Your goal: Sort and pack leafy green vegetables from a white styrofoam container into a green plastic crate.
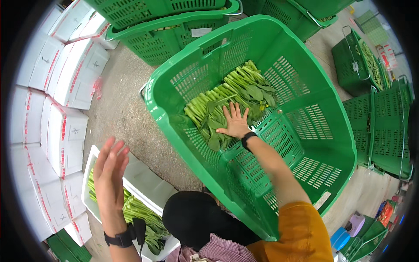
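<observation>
right hand (237,123) covers some greens (218,97) | left hand (110,174) partly hides white box (148,178)

Are bright, thick-stalked leafy greens (227,91); lie flat in a row inside a green basket (301,135), leaves inward.

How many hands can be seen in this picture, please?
2. The right hand lies on the leafy green vegetables in the large green basket; the left hand is raised near the open white box. I see no others.
</observation>
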A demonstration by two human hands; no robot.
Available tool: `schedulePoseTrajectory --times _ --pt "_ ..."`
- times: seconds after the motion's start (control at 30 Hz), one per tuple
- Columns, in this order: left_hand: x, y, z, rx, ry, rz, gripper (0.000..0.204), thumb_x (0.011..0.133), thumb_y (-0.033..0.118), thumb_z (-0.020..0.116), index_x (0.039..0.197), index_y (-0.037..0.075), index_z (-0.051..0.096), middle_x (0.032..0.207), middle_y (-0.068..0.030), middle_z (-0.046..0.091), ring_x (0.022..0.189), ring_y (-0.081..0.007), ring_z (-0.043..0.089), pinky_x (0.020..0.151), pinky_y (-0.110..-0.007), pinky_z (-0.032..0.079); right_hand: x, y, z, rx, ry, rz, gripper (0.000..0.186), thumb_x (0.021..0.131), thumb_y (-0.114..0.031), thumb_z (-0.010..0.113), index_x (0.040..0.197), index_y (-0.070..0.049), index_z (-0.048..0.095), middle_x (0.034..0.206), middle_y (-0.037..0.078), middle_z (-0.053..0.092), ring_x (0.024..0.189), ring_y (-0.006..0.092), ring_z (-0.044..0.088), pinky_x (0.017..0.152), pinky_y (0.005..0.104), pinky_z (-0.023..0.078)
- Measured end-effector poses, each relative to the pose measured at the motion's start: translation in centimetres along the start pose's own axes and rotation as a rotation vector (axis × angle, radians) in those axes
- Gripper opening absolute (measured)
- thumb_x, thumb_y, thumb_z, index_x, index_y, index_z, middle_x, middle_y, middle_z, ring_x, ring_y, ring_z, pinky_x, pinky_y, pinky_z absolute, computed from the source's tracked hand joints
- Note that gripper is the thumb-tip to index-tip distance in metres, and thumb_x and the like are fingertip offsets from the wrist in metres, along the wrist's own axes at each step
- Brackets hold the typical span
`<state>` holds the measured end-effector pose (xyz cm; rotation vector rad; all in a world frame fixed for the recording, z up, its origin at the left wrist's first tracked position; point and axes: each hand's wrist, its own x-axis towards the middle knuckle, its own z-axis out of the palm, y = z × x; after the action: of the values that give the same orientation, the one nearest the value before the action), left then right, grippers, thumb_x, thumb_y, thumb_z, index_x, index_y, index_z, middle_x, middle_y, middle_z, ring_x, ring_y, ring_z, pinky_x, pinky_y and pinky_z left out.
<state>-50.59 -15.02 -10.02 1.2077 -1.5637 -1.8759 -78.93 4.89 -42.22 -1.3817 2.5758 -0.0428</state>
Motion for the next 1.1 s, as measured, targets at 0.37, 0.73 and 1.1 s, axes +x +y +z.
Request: schedulePoseTrajectory --times 0.37,0.73,1.1 --pt "-17.3 -5.2 -14.8 -0.056 0.260 -0.205 0.049 0.092 0.024 0.055 0.134 0.003 0.041 0.128 -0.0132 0.050 0.113 -0.0227 0.051 0.094 -0.033 0.041 3.3 -0.2 -9.1 0.189 -0.487 -0.025 0.071 0.074 -0.043 0.070 0.124 0.004 0.051 0.116 0.024 0.059 0.111 0.0341 0.055 0.094 0.0393 0.043" --pt "-30.7 -21.9 -27.5 -0.321 0.913 -0.290 0.072 0.083 0.028 0.067 0.138 0.000 0.031 0.135 -0.0158 0.040 0.124 -0.0298 0.037 0.102 -0.044 0.028 -6.7 -26.5 -33.0 0.703 -0.029 -0.734 0.040 0.088 -0.016 0.059 0.125 -0.003 0.052 0.108 0.010 0.063 0.099 0.0169 0.059 0.086 0.0288 0.047" --pt "-27.3 -31.6 -27.4 -0.193 1.043 -0.402 0.063 0.080 0.007 0.063 0.132 -0.011 0.032 0.121 -0.0243 0.049 0.110 -0.0347 0.052 0.086 -0.039 0.045 -26.2 -43.5 -9.5 0.392 -0.665 -0.610 0.064 0.076 -0.034 0.070 0.125 0.002 0.048 0.119 0.023 0.053 0.112 0.0349 0.051 0.095 0.0389 0.042"
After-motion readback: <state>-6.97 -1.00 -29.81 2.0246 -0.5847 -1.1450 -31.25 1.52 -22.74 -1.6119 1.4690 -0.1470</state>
